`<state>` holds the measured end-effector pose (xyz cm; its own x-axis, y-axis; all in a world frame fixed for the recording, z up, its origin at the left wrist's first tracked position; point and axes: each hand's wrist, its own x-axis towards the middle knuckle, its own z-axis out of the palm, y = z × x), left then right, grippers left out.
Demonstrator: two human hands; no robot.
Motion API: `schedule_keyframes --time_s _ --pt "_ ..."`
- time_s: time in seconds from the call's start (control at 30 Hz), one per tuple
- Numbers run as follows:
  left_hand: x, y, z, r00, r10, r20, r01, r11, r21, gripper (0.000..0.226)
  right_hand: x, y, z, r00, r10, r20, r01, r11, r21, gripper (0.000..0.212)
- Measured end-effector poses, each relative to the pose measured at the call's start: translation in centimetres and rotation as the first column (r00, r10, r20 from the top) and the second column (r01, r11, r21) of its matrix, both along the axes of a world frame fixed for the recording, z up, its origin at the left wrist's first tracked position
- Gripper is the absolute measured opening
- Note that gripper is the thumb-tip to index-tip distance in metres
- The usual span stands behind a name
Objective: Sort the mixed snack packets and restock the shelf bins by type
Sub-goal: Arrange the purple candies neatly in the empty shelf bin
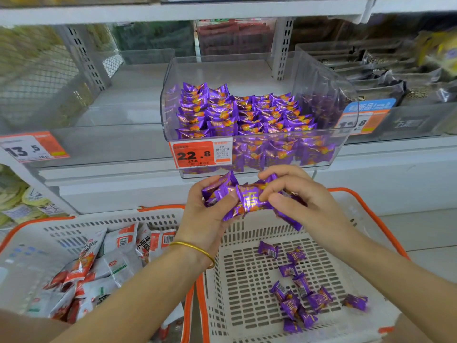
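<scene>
Snack packets were my job, and the shelf [123, 191] took up most of my view, with the clear bin [296, 133] sitting on it. One bin was in front of me, and I judged it well over half full: purple packets [235, 112] stood in tidy rows in its front part, while its back part was bare. Below the bin and towards me were two baskets. The right basket [371, 209], directly under the bin, held about ten loose purple packets [302, 284] scattered on its floor; a couple overlapped, so I could not be surer. The left basket [39, 220], below and left of the bin, held a heap of red-and-white packets [116, 258], too jumbled to count, and I judged none of those restocked yet.

So the purple sort looked nearly finished, the other kind not begun.

Just below the bin's front edge, both my hands grasped one bunch of purple packets [247, 199]. My left hand [205, 214] had its fingers wrapped round the bunch, and my right hand [304, 201] pinched its other end. I counted roughly five in the bunch.

One orange price tag [195, 154] was stuck on the bin's front, and one thin gold bangle [195, 248] circled my left wrist.
</scene>
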<state>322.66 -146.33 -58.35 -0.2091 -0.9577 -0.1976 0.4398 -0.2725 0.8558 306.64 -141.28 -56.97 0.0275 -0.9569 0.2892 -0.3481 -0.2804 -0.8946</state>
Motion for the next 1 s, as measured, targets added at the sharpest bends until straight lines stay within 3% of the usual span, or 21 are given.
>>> schedule_keyframes --time_s 0.07,0.17,0.23,0.3,0.4,0.5,0.63,0.73,0.87,1.0 --pt "0.0 0.1 -0.2 0.999 0.034 0.039 -0.031 0.997 -0.076 0.035 0.2 -0.2 -0.1 0.998 -0.049 0.051 0.049 0.999 0.007 0.007" --pt "0.1 0.3 -0.1 0.993 0.058 0.104 -0.038 0.982 -0.185 0.043 -0.2 -0.6 0.0 0.978 -0.088 0.19 0.069 0.992 0.104 0.034" --pt "0.3 0.2 0.1 0.994 0.024 0.11 0.001 0.975 -0.223 0.045 -0.8 -0.8 0.1 0.99 -0.067 0.12 0.048 0.987 0.153 0.042" --pt "0.5 0.0 0.2 0.993 -0.03 0.113 0.057 0.968 -0.245 0.048 -1.3 -1.0 0.3 0.987 0.023 0.159 -0.059 0.973 0.223 0.045" --pt "0.6 -0.1 0.7 0.985 -0.099 0.142 0.135 0.953 -0.27 0.053 -1.3 -1.3 0.5 0.925 0.177 0.336 -0.27 0.929 0.253 0.043" --pt "0.8 -0.5 1.7 0.984 -0.134 0.121 0.161 0.954 -0.254 0.052 -1.2 -2.0 0.9 0.889 0.228 0.398 -0.336 0.915 0.225 0.044" --pt "1.1 -1.5 3.8 0.977 -0.21 -0.035 0.199 0.957 -0.21 0.046 -1.1 -3.4 2.0 0.866 0.24 0.439 -0.349 0.919 0.184 0.043" --pt "1.2 -2.7 5.5 0.974 -0.222 -0.047 0.207 0.954 -0.216 0.034 -0.6 -4.6 3.4 0.814 0.267 0.515 -0.399 0.902 0.164 0.036" --pt "0.3 -5.9 7.5 0.992 -0.128 -0.02 0.12 0.968 -0.221 0.021 0.5 -7.0 5.7 0.845 0.189 0.5 -0.308 0.937 0.166 0.023" --pt "-1.1 -9.2 8.9 0.995 -0.026 -0.091 0.011 0.987 -0.158 0.021 0.5 -9.8 7.5 0.834 0.113 0.54 -0.25 0.95 0.188 0.015"
